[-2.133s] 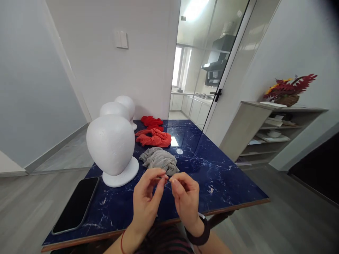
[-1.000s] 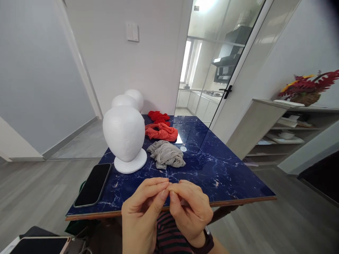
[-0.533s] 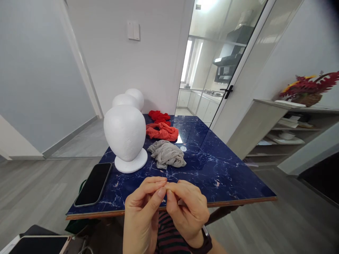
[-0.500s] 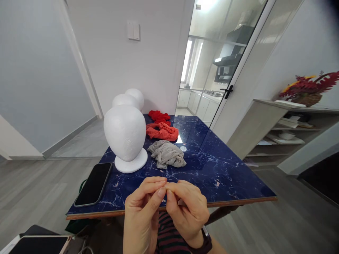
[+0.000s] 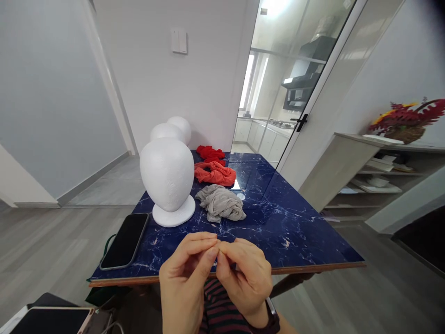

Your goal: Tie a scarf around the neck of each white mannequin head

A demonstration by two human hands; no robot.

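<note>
Both of my hands meet fingertip to fingertip just over the near edge of the table. My left hand (image 5: 189, 266) is closed in a pinch, thumb against fingers. Thumb and forefinger of my right hand (image 5: 246, 273) are pressed together too, touching the left fingertips. Whatever lies between them, if anything, is hidden or too small to name. Beyond my hands lies a crumpled grey cloth (image 5: 221, 203). Left of it stands a white foam head (image 5: 167, 174) on a round base. Behind the grey cloth are a coral cloth (image 5: 216, 173) and a bright red cloth (image 5: 210, 154).
Two more foam heads, one a white foam head (image 5: 181, 127), stand in a row behind the first. A black phone (image 5: 125, 241) lies at the table's left edge. The blue marbled table (image 5: 285, 222) meets a wall and a glass door (image 5: 274, 83). Shelves (image 5: 382, 171) stand right.
My hands keep almost the same pose, fingertips together. The view has shifted slightly, so the table things appear a little further right. Nothing on the table has moved.
</note>
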